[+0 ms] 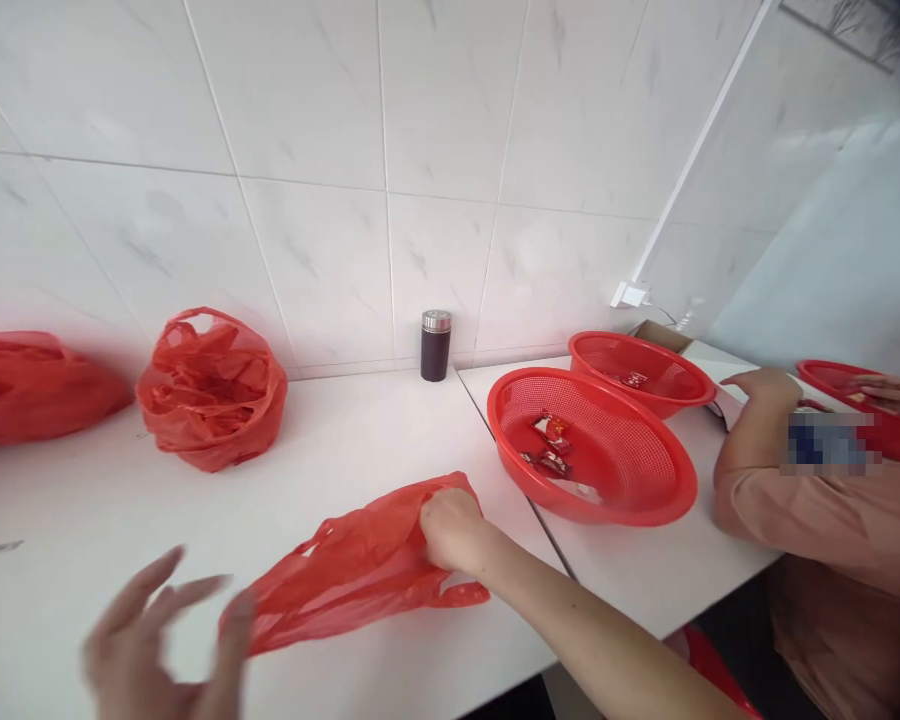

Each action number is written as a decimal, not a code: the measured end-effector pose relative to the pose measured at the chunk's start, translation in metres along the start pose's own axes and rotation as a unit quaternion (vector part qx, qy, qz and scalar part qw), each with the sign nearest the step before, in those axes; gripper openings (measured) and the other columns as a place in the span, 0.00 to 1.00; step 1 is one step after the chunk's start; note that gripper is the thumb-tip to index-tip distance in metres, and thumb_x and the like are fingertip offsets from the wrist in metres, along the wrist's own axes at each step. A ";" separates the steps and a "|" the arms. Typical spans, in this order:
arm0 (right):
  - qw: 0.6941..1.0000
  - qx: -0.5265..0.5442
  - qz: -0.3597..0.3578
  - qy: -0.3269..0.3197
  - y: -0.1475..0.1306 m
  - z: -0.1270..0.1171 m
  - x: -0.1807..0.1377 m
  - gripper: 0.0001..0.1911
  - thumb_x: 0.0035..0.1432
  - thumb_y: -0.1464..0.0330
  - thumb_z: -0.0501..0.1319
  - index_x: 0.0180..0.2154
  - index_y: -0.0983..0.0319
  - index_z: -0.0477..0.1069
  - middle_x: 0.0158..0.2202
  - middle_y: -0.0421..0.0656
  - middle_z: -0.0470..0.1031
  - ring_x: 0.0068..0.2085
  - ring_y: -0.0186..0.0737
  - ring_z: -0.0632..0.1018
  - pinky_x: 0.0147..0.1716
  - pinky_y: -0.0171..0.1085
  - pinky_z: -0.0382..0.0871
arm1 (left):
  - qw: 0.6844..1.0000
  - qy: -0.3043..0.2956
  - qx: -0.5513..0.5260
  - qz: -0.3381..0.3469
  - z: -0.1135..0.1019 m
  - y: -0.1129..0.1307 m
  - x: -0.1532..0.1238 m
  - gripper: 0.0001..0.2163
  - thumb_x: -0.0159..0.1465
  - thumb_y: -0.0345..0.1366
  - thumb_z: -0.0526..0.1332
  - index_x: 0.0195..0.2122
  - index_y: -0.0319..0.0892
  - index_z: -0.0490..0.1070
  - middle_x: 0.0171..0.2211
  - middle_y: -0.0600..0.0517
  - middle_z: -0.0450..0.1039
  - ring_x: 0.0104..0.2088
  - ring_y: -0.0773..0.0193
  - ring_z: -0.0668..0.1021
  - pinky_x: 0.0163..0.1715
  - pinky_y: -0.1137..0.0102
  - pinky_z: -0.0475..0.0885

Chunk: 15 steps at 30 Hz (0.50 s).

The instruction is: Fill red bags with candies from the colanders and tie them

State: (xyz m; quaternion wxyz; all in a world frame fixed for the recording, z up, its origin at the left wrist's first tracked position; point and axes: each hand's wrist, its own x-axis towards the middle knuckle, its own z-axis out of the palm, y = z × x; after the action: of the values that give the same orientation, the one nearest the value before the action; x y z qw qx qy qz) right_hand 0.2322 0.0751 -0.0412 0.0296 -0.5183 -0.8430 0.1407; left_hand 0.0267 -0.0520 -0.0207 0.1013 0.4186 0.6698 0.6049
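Note:
A thin red plastic bag (345, 570) lies stretched out on the white table in front of me. My right hand (452, 528) reaches into the mouth of this bag, its fingers hidden by the plastic. At the lower left, my left hand (161, 640) is slightly blurred, its fingers spread and curved with nothing between them. Its thumb is close to the bag's left end; whether they touch I cannot tell. Right of the bag stands a red perforated basket (645, 470) with several small wrapped packets (551, 462) at its bottom.
A full red bag (214, 400) stands at the back left, another red bag (45, 390) beyond it. A dark flask (436, 348) stands by the wall. Behind the near basket is a second red basket (667, 390). A co-worker (847, 530) sits at the right.

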 end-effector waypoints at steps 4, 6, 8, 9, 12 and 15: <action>1.000 0.008 -0.024 -0.015 -0.003 0.008 -0.003 0.18 0.31 0.78 0.65 0.09 0.59 0.57 0.14 0.44 0.67 0.28 0.53 0.77 0.29 0.44 0.66 | 0.933 -0.240 0.153 0.221 0.044 0.006 -0.022 0.02 0.53 0.42 0.66 0.28 0.55 0.78 0.62 0.56 0.64 0.66 0.37 0.55 0.64 0.43 0.38; 0.998 0.020 -0.053 -0.008 0.002 0.009 -0.013 0.11 0.30 0.80 0.65 0.15 0.59 0.67 0.14 0.41 0.67 0.26 0.50 0.76 0.28 0.42 0.65 | 0.909 -0.265 0.246 0.206 0.055 -0.017 -0.006 0.07 0.57 0.37 0.61 0.34 0.52 0.79 0.60 0.47 0.66 0.59 0.33 0.65 0.60 0.37 0.41; 0.996 0.036 -0.086 0.000 0.011 0.006 -0.024 0.18 0.29 0.81 0.64 0.25 0.57 0.76 0.15 0.36 0.68 0.24 0.45 0.75 0.26 0.38 0.64 | 0.897 -0.259 0.323 0.155 0.054 -0.044 0.020 0.15 0.58 0.32 0.56 0.44 0.48 0.77 0.57 0.39 0.69 0.46 0.38 0.76 0.55 0.40 0.56; 0.994 0.043 -0.105 0.002 0.016 0.004 -0.030 0.24 0.29 0.82 0.63 0.31 0.55 0.79 0.16 0.35 0.69 0.23 0.43 0.74 0.25 0.37 0.63 | 0.899 -0.253 0.338 0.114 0.050 -0.055 0.034 0.18 0.56 0.31 0.55 0.47 0.47 0.75 0.55 0.38 0.70 0.40 0.41 0.78 0.48 0.44 0.66; 0.990 0.040 -0.131 -0.024 0.028 -0.009 -0.046 0.35 0.32 0.83 0.63 0.43 0.50 0.79 0.21 0.35 0.75 0.25 0.41 0.76 0.24 0.34 0.62 | 0.907 -0.255 0.328 0.065 0.035 -0.071 0.056 0.19 0.52 0.30 0.55 0.44 0.47 0.75 0.54 0.41 0.70 0.37 0.43 0.78 0.27 0.61 0.70; 0.986 0.095 -0.120 -0.070 0.029 -0.038 -0.063 0.30 0.42 0.77 0.66 0.49 0.50 0.77 0.26 0.38 0.79 0.29 0.42 0.78 0.25 0.34 0.65 | 0.918 -0.299 0.251 0.066 0.029 -0.066 0.048 0.19 0.49 0.29 0.56 0.40 0.51 0.76 0.61 0.50 0.64 0.46 0.45 0.77 0.22 0.69 0.69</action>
State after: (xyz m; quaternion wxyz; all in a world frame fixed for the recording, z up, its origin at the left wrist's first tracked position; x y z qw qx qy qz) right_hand 0.2940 0.0400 -0.0068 0.0366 -0.3970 -0.8820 0.2514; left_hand -0.0136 0.0072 -0.0694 0.1484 0.6354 0.7086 0.2687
